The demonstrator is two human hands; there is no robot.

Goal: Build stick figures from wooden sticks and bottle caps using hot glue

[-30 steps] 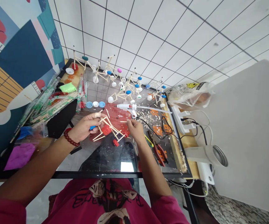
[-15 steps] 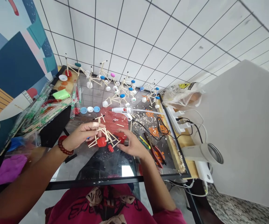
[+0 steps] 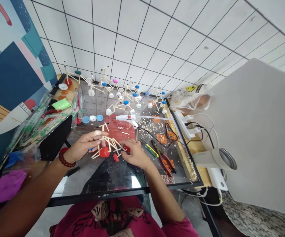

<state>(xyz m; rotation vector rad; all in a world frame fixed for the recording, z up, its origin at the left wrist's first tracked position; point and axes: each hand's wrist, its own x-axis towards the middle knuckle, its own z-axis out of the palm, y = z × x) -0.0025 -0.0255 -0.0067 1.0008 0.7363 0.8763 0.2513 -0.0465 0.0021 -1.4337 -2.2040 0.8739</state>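
A left hand curls its fingers around a stick-and-bottle-cap model over the glass table; a right hand pinches a red cap, half hidden by fingertips.

Bright, even light, glare on the glass tabletop, warped edges.

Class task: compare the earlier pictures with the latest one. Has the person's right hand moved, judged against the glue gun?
Yes: the right hand now sits farther from the glue gun, back toward the person's body.
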